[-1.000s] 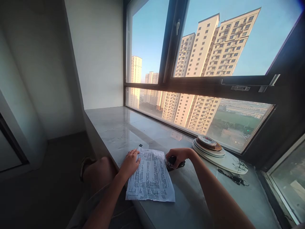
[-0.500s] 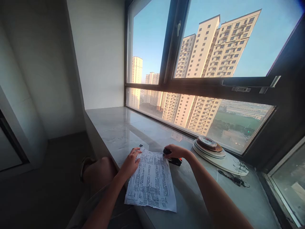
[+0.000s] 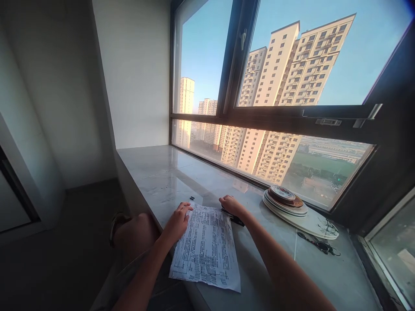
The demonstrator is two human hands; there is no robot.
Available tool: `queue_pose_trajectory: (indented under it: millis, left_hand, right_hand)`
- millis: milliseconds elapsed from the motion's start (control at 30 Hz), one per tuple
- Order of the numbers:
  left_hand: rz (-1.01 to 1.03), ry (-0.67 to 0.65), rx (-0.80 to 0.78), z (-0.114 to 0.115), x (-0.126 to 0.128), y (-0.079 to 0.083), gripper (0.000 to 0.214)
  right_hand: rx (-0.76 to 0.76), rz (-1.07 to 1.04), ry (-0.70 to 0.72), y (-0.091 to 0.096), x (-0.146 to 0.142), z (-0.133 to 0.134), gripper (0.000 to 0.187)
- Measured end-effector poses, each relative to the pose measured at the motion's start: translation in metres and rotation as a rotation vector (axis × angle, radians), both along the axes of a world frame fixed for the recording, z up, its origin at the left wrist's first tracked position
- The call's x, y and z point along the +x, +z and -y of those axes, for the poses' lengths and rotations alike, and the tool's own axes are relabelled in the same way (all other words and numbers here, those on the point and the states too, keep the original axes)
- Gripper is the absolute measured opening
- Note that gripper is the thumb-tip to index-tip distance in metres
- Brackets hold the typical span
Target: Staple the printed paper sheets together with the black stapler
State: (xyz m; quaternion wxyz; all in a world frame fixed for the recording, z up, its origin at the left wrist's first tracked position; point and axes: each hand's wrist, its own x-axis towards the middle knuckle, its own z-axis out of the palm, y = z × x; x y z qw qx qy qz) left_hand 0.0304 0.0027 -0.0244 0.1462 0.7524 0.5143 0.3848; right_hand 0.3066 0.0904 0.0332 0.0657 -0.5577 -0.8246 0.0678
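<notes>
Right hand (image 3: 231,204) curls down over the stapler (image 3: 236,221), gripping it at the far right corner of the paper (image 3: 205,250), while my left hand (image 3: 177,220) lies open and flat on its far left corner, on the counter (image 3: 155,172) near plates (image 3: 285,201).

- I see a dark-framed window (image 3: 207,56) filling the far side; sunlit tower blocks (image 3: 301,60) beyond.
- Pale plain wall (image 3: 136,73) at left.
- Grey marble ledge (image 3: 155,172) under the glass.
- Dim floor (image 3: 74,242) below.
</notes>
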Motion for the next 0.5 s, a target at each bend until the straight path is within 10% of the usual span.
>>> queue_pose_trajectory:
  millis: [500]
  left_hand:
    - [0.005,0.004,-0.015,0.003,-0.001,0.000,0.037]
  right_hand:
    - [0.009,0.071,0.078,0.003,-0.006,0.019,0.047]
